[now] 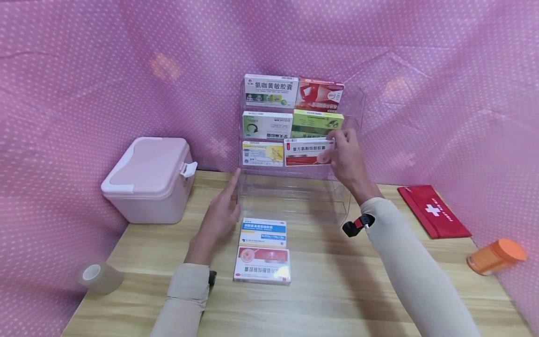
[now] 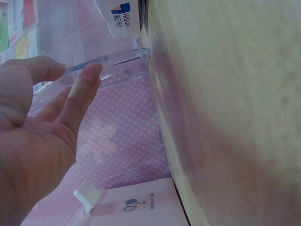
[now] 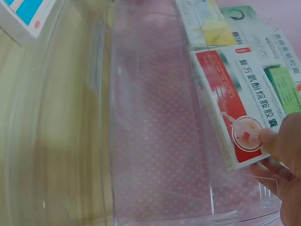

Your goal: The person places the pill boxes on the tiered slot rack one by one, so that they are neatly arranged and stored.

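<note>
A clear stepped display rack (image 1: 290, 180) holds medicine boxes in rows. My right hand (image 1: 347, 157) pinches the right end of a white-and-red medicine box (image 1: 307, 157) between thumb and fingers, in the lowest filled row. That box sits beside a yellow-and-white box (image 1: 263, 154). My left hand (image 1: 219, 210) is at the rack's left side, its outstretched fingers and thumb touching the clear side edge (image 2: 113, 57). On the table before the rack lie a blue-and-white box (image 1: 263, 232) and another red-and-white box (image 1: 262, 264).
A pink medicine chest (image 1: 147, 180) stands on the left, near a roll of clear tape (image 1: 101, 278). To the right lie a red first aid pouch (image 1: 433, 210) and an orange bottle (image 1: 497, 256). A dotted pink cloth (image 1: 202, 56) hangs behind the rack.
</note>
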{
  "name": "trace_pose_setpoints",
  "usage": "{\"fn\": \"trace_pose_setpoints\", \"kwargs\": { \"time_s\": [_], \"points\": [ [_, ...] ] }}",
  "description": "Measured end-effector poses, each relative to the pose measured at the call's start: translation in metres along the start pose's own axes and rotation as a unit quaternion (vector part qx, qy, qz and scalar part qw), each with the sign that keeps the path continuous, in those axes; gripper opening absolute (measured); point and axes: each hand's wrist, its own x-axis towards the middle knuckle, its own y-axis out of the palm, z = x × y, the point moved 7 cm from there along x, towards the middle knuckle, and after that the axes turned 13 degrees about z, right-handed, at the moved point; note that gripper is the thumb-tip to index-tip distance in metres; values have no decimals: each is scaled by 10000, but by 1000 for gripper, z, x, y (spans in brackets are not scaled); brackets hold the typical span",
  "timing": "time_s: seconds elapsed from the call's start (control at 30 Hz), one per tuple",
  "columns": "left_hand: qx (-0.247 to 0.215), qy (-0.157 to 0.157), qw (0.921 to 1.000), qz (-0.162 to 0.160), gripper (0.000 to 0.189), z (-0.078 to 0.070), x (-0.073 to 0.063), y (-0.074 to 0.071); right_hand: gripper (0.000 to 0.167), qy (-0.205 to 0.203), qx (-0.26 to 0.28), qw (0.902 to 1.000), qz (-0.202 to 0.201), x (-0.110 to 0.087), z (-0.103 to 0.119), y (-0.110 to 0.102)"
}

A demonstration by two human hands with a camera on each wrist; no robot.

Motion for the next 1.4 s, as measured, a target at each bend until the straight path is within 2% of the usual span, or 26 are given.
{"fn": "trace_pose_setpoints", "kwargs": {
  "time_s": [0.17, 0.27, 0.5, 0.63, 0.7, 0.8, 0.9, 1.03, 1.13, 1.27, 1.4],
  "points": [
    [17, -7, 10000, -35, 115, -2, 0, 0, 29, -44, -279, 9996, -74, -8, -2, 4],
    [53, -13, 10000, -49, 114, -3, 0, 0, 27, -136, -628, 9979, -87, -13, -1, 5],
    [85, -84, 9999, -47, 113, -2, -1, -1, 37, -323, -1128, 9931, -7, -20, 10, -2],
    [67, -100, 9999, -46, 114, -1, -1, -1, 43, -630, -1124, 9913, -269, -31, 20, -4],
    [46, -102, 9999, -35, 115, 0, -1, -1, 36, -916, -1109, 9880, -570, -41, 27, -2],
    [40, -77, 10000, -22, 115, 0, 0, 0, 26, -1263, -996, 9842, -735, -58, 35, 7],
    [79, -44, 10000, -17, 115, -1, 0, 1, 17, -1371, -772, 9870, -317, -76, 42, 27],
    [101, -32, 9999, -18, 115, -1, 1, 1, 5, -1273, -556, 9885, 602, -101, 44, 65],
    [109, -9, 9999, -46, 113, -2, 1, 1, 7, -1248, -563, 9834, 1190, -119, 45, 91],
    [145, -40, 9999, -62, 114, -2, 1, 0, 5, -1277, -469, 9747, 1776, -139, 50, 117],
    [135, -97, 9999, -27, 114, -1, 1, 0, 18, -1123, -253, 9640, 2396, -159, 54, 137]
  ]
}}
